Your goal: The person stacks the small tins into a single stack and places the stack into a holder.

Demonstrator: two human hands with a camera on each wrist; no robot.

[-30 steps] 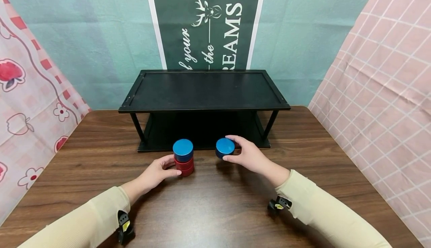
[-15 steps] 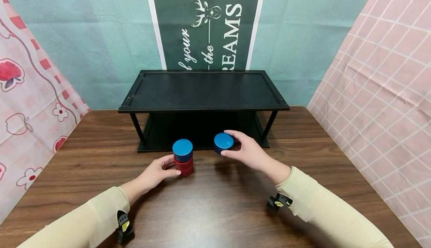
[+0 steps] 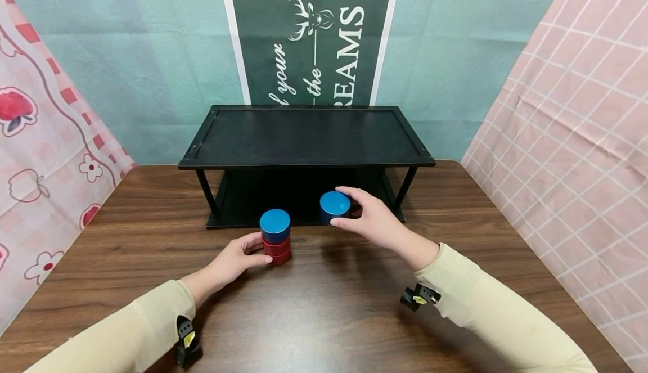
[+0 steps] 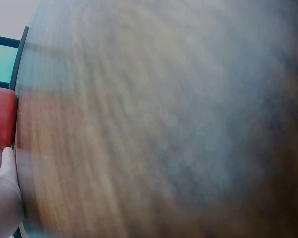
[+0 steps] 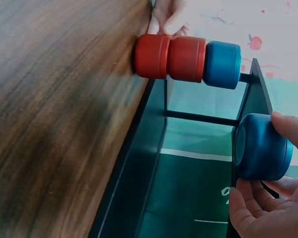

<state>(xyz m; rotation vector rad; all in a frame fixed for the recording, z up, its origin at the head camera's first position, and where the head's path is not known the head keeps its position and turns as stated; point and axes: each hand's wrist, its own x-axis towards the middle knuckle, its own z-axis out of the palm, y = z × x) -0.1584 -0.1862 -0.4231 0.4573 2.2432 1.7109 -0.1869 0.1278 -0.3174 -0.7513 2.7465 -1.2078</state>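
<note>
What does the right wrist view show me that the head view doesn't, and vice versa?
Only the right wrist view shows the underside of the raised blue tin. Only the head view shows both sleeves and the shelf's upper surface. Both show that tin in the right hand and the left hand touching a stack: two red tins under another blue tin.
</note>
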